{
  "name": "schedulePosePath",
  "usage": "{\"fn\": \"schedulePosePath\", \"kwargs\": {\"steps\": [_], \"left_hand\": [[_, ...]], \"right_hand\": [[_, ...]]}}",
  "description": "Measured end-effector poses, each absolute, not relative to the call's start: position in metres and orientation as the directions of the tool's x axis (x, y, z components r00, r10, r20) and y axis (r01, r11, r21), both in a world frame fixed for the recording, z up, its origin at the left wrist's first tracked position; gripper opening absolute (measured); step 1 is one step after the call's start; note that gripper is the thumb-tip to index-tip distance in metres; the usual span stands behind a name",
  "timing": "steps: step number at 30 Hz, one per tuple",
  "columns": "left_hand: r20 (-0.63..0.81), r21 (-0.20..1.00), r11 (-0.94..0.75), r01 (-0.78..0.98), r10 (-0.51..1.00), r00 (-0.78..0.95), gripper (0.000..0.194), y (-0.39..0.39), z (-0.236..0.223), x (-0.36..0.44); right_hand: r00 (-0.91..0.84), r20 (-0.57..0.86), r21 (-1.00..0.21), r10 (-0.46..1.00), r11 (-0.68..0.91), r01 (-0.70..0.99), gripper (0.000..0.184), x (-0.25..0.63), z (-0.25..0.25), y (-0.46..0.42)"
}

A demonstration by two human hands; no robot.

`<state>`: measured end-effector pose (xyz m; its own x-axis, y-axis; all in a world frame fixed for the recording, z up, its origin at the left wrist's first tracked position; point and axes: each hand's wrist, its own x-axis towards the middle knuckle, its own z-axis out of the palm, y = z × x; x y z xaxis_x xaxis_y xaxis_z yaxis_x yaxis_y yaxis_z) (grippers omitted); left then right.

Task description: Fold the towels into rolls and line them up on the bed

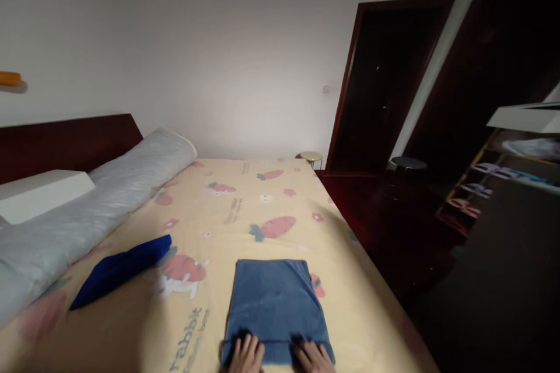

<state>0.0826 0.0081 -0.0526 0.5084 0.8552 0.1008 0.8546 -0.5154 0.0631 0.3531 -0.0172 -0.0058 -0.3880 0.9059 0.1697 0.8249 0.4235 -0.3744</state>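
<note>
A blue-grey velvety cloth [275, 297] lies flat on the bed right in front of me. Along its near edge runs a narrow folded-over strip. My left hand [247, 354] rests on this strip near the left corner, its fingers slightly apart and pointing away from me. On the right part of the same strip lies my right hand [314, 356], fingers also spread on the fabric. The lower frame edge cuts off both hands, and I cannot see the thumbs clearly. To the left, a darker, bright-blue folded cloth [122, 271] lies on the sheet, untouched.
The bed has a yellow patterned sheet [245, 215]. A long grey bolster [126, 186] and a white box-like object [48, 192] lie by the dark headboard [70, 140]. At right stand a shoe rack [476, 186], a dark stool [409, 164] and, farther back, a pale stool [311, 156].
</note>
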Motion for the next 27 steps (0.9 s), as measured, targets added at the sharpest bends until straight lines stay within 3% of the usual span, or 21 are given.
{"fn": "schedulePosePath", "kwargs": {"steps": [3,7,15,20,27], "left_hand": [[-0.02,0.062,-0.463,0.884,0.885,0.465,0.058,0.011,-0.027,0.054],[-0.098,0.025,-0.479,0.878,0.873,0.479,0.058,0.012,0.014,0.046],[-0.046,0.006,-0.375,0.927,0.926,0.375,0.055,0.006,0.035,0.055],[-0.013,0.071,-0.379,0.923,0.925,0.381,0.052,0.007,0.047,0.039],[-0.003,0.257,-0.435,0.863,0.893,0.451,0.037,0.001,0.07,0.018]], "right_hand": [[-0.416,0.189,-0.394,0.89,0.456,0.798,0.049,0.369,0.014,-0.022],[-0.348,0.125,-0.352,0.929,0.37,0.86,0.042,0.376,0.039,-0.028],[-0.255,0.043,-0.292,0.966,0.256,0.922,0.045,0.366,0.046,-0.018],[-0.29,-0.019,-0.284,0.957,0.273,0.919,0.04,0.377,0.063,-0.009],[-0.311,-0.077,-0.328,0.947,0.271,0.905,0.037,0.384,0.072,-0.016]]}}
